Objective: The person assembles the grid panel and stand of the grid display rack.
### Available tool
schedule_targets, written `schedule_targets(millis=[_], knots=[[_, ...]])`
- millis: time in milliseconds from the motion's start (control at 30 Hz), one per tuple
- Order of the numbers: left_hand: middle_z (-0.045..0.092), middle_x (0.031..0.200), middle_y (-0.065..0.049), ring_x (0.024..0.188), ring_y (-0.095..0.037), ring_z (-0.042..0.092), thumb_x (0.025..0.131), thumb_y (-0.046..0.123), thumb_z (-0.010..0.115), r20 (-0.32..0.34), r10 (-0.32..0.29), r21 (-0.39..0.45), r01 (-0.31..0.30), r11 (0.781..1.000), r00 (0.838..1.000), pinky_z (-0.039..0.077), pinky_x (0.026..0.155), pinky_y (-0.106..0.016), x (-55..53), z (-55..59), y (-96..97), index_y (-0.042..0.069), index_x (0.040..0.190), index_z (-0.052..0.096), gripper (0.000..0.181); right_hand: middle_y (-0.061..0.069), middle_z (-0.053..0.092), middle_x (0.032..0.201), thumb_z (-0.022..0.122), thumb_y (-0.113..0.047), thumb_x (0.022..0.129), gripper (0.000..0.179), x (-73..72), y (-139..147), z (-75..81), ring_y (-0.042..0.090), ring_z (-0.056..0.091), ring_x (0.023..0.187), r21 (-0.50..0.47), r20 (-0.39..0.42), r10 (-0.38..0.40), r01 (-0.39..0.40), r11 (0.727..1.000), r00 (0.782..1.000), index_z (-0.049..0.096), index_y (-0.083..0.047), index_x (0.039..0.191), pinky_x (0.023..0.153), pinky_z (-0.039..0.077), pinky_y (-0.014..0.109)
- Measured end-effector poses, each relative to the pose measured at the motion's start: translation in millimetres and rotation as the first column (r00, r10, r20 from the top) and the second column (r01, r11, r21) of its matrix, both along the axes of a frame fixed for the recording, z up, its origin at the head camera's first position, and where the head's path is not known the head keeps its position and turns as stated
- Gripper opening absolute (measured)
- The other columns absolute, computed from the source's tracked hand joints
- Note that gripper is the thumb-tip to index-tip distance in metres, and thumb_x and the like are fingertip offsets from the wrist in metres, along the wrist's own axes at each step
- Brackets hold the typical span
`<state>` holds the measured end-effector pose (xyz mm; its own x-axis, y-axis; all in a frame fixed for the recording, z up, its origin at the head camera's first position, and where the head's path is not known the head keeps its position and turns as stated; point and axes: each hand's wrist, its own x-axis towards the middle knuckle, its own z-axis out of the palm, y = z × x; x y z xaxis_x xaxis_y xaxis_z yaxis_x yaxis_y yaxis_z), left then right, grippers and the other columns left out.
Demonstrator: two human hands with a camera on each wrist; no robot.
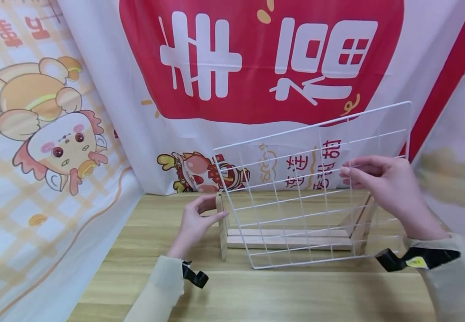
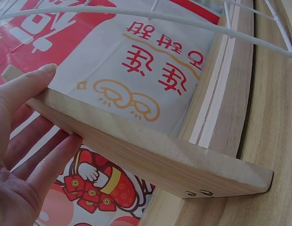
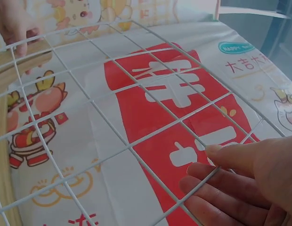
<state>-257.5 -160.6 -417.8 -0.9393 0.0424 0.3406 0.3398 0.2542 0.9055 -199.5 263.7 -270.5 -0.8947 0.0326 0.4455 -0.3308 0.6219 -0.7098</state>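
- While a printed cloth (image 1: 256, 107) hangs behind, the tabletop (image 1: 256, 295) spreads out in front of it and carries a wooden stand (image 1: 278, 242).
- White and rectangular, the grid (image 1: 326, 193) slants between the two hands, seemingly on the person's side of the stand and overlapping it in the head view. Its long axis runs left to right, rising toward the right, so it sits askew to the stand; whether its lower edge touches the tabletop, I cannot tell.
- Low and level, the stand's plank (image 2: 231, 103) runs left to right between the left panel (image 2: 150, 146) and the right panel (image 1: 360, 232), with what looks like a narrow slot along its length.
- Nearer to the grid is the right hand (image 1: 385, 183), thumb and fingers pinching a wire in its upper right part; most of the grid lies leftward from there. Just beyond the grid's left edge, the left hand (image 1: 198, 219) grips the top of the left panel.
- Two screws (image 2: 206, 192) show low on that panel's outer face.
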Motion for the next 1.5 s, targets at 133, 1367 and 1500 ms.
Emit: schedule_targets(millis=[133,1367,1500], knots=[[0.072,0.114,-0.002,0.106,-0.022,0.068,0.076,0.026,0.093,-0.003,-0.008,0.009,0.008,1.0,1.0,0.058,0.09,-0.041,2.0,0.7,-0.6,0.017,0.123,0.07,0.054,0.014,0.075,0.106,0.073,-0.042,0.094,0.042,-4.0,-5.0,12.3,0.011,0.074,0.078,0.019,0.006,-0.012,0.012,1.0,1.0,0.073,-0.009,0.119,0.071,0.056,0.016],[0.072,0.113,-0.002,0.108,-0.022,0.067,0.077,0.019,0.092,0.034,-0.03,0.02,0.029,0.999,0.999,0.058,0.09,-0.043,7.1,-0.4,-2.0,0.016,0.125,0.069,0.053,-0.005,0.075,0.1,0.08,-0.056,0.075,0.082,-92.6,-10.1,132.4,0.014,0.074,0.084,-0.33,0.26,0.055,0.035,0.943,0.964,0.061,-0.012,0.141,0.071,0.059,0.022],[0.072,0.113,-0.003,0.107,-0.023,0.067,0.077,0.015,0.091,0.032,-0.016,0.028,0.015,0.999,0.999,0.058,0.089,-0.04,9.4,5.6,-1.4,0.014,0.125,0.069,0.052,-0.001,0.074,0.104,0.08,-0.055,0.074,0.081,-91.0,-13.8,140.6,0.015,0.074,0.084,-0.344,0.232,0.063,0.021,0.939,0.971,0.062,-0.012,0.141,0.072,0.059,0.023]])
